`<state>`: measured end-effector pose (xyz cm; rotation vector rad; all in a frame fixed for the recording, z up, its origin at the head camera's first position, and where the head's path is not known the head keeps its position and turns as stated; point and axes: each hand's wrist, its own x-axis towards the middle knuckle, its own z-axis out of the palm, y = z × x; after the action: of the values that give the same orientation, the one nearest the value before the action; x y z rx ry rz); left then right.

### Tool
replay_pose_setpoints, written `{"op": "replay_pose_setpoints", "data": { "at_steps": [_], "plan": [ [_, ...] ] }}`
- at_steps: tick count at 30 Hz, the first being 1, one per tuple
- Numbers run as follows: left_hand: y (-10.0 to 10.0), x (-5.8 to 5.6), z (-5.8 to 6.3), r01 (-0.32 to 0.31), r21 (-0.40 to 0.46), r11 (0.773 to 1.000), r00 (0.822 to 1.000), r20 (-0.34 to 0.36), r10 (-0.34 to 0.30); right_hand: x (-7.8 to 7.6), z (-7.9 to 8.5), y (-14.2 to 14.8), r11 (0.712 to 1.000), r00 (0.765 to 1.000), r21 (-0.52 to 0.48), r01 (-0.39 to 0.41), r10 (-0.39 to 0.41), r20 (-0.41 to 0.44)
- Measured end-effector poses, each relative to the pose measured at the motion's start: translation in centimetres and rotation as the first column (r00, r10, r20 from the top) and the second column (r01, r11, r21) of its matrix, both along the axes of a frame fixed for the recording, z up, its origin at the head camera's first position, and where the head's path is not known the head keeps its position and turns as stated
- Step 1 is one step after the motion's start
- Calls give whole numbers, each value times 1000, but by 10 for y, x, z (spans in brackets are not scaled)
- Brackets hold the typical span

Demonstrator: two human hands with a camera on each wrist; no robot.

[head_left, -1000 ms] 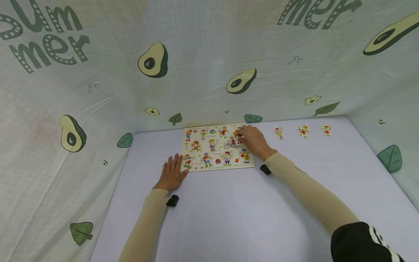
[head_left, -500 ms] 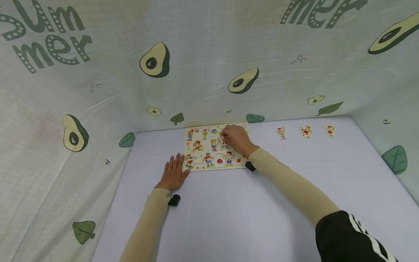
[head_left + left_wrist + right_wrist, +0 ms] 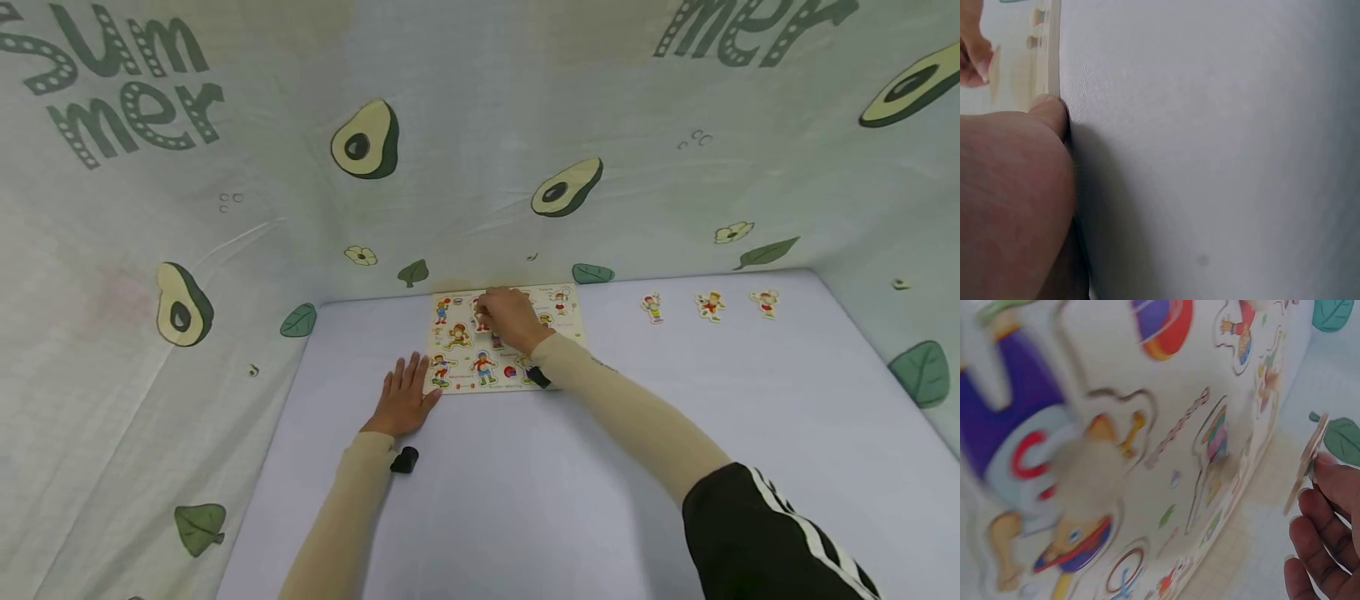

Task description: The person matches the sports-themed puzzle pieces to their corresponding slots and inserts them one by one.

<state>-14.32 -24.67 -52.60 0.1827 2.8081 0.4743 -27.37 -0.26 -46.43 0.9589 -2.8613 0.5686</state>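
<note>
My left hand (image 3: 402,396) lies at the near left corner of the puzzle board (image 3: 463,363), its fingers straight and slightly spread along the left edge, the thumb against the near edge; it grips nothing. The board lies flat on the table (image 3: 525,500), long side running left to right before me.

Farther back and to the right of my left hand is the wooden piece (image 3: 1311,449), over the far left part of the board. I have it pinched between thumb and fingertips of my right hand (image 3: 512,318), which reaches in across the board from the right. The right wrist view shows the piece nearly edge-on, tilted and apparently clear of the board. My hand hides much of the board below, so I can't tell which outline lies under it.

Beyond the board's right edge, well apart from both hands but nearer my right, three loose pieces sit in a row: the first (image 3: 652,307), the middle one (image 3: 708,306) and the last (image 3: 765,303).
</note>
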Motion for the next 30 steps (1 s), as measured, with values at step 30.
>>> {"op": "replay_pose_setpoints", "data": {
  "at_steps": [30],
  "plan": [
    [2,1,2,-6,-22,1000,1000,-24,5,-35,-9,-72,996,995,82,-18,10,97]
  ]
}}
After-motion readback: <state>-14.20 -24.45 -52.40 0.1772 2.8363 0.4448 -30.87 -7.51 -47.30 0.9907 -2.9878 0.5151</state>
